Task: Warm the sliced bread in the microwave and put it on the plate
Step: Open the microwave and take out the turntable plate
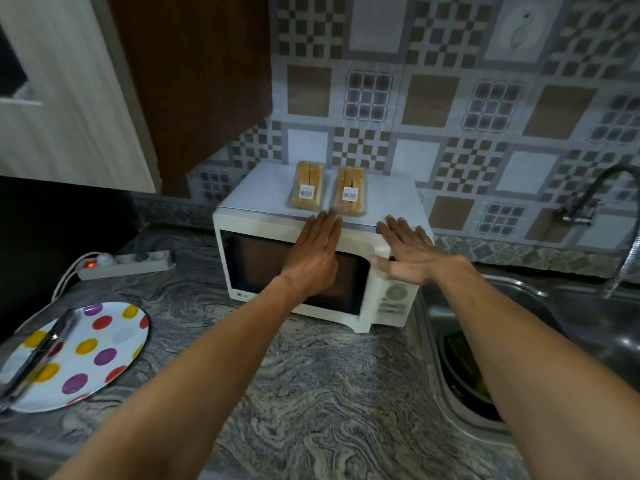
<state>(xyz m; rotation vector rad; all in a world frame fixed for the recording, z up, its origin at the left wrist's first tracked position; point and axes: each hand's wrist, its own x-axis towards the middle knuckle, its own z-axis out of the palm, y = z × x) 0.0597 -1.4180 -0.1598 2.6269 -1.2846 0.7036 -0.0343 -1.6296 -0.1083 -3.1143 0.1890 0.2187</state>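
A white microwave (249,223) stands on the counter with its door closed. Two clear packs of sliced bread lie side by side on its top, the left pack (309,186) and the right pack (351,190). My left hand (313,252) reaches forward with straight fingers in front of the door's upper part, fingertips just below the right pack. My right hand (407,252) is spread flat with straight fingers over the microwave's top right front corner, above the control panel. A white plate with coloured dots (100,344) sits at the near left of the counter.
Metal tongs (38,355) lie across the plate. A power strip (128,263) with a lit red switch lies left of the microwave. A steel sink (519,320) with a dark bowl in it and a black tap (588,199) are at the right. Patterned tiles back the counter.
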